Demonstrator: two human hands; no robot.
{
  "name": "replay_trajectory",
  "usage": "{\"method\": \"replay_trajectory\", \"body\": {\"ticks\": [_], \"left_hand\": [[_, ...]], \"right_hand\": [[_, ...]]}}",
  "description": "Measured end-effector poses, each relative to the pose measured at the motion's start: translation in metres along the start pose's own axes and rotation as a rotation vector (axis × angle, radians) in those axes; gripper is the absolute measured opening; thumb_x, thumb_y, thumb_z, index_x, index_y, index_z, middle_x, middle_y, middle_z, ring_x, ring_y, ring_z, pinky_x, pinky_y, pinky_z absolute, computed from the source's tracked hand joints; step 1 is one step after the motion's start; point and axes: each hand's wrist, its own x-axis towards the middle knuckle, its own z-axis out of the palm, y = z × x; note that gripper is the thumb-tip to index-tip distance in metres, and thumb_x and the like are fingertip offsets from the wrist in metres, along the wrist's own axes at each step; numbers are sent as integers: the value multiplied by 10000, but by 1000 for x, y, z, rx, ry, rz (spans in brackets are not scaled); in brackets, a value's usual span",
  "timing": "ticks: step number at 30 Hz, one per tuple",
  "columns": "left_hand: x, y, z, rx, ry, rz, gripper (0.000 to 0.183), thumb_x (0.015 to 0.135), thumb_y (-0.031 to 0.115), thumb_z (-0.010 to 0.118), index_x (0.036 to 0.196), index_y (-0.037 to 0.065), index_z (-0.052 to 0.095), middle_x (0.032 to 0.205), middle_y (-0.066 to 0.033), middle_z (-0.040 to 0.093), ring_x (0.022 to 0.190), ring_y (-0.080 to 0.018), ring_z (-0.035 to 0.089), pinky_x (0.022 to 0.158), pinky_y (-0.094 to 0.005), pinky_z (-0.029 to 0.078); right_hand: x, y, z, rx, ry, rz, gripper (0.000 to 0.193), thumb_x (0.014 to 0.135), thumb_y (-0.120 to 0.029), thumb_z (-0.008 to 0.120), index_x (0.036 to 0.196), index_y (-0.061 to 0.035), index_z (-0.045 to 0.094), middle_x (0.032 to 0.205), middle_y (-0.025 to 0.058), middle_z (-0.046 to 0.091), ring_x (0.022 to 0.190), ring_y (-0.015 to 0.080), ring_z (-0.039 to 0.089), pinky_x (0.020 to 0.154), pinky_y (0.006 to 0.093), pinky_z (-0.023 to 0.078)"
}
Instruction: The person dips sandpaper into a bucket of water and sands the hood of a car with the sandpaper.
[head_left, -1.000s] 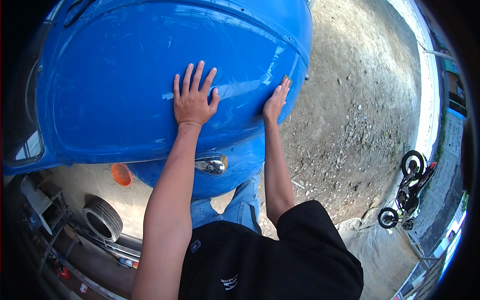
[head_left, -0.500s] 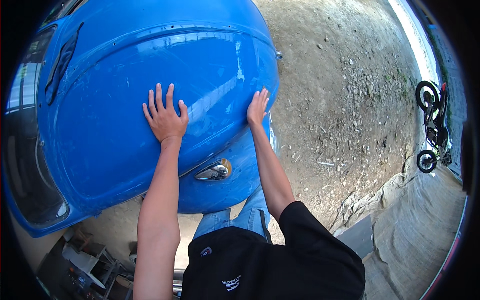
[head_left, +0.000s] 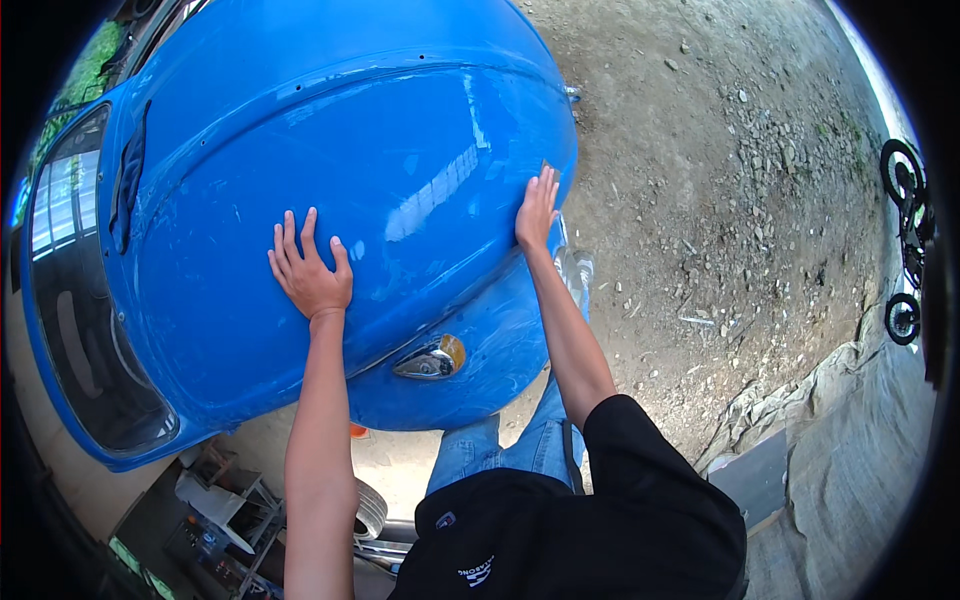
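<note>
A blue, rounded car hood (head_left: 250,340), scuffed and streaked with pale patches, fills the left and middle of the view. My left hand (head_left: 315,280) rests on it with fingers spread, holding nothing. Near the hood's front edge, my right hand (head_left: 536,213) presses down with its fingers close together. From under those fingertips pokes a small brown bit that looks like sandpaper (head_left: 545,165); the rest is hidden beneath the hand. Below the hood, the blue fender (head_left: 440,400) carries a chrome and amber turn-signal lamp (head_left: 432,358), close to my legs.
The windshield (head_left: 90,290) and a dark wiper-like strip (head_left: 127,180) lie at far left. Stony ground (head_left: 700,220) stretches to the right, with a motorcycle (head_left: 908,240) beyond. A crumpled tarp (head_left: 840,480) covers the lower right. A cluttered stand (head_left: 230,515) and a tire (head_left: 370,508) are lower left.
My view has shifted, so the car sits slightly further right in it. My left hand has slid toward the windshield and nearer me. The right hand has moved only slightly along the front edge.
</note>
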Motion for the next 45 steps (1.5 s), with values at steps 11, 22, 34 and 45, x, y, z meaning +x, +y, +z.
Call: {"method": "replay_trajectory", "body": {"ticks": [11, 22, 34, 45], "left_hand": [[0, -2, -4, 39, -30, 59, 496, 957, 358, 451, 1428, 203, 462, 1533, -75, 374, 1427, -300, 314, 1177, -510, 207], [-4, -5, -11, 45, -70, 26, 487, 980, 332, 424, 1432, 152, 454, 1532, -111, 360, 1420, -337, 313, 1167, -529, 211], [-5, -6, -7, -9, -92, -1, 483, 982, 331, 414, 1425, 143, 459, 1532, -123, 360, 1423, -350, 304, 1164, -538, 201], [-11, -17, -13, 43, -124, 20, 491, 997, 351, 372, 1424, 121, 441, 1531, -138, 344, 1426, -357, 288, 1160, -552, 193]], "right_hand": [[57, 63, -15, 214, 10, 23, 589, 1036, -446, 278, 1556, -172, 235, 1625, 83, 174, 1506, 284, 114, 1171, 583, 37], [-41, -10, -41, -199, -589, -795, 513, 1017, -415, 381, 1510, -278, 351, 1575, -2, 319, 1454, 226, 286, 1179, 586, 60], [103, 31, -20, 4, -54, 292, 566, 1045, -421, 270, 1557, -185, 229, 1629, 50, 178, 1509, 287, 101, 1157, 606, 7], [70, -32, -17, -220, -314, -524, 548, 1004, -386, 425, 1519, -218, 342, 1595, 44, 274, 1473, 276, 236, 1154, 631, 74]]}}
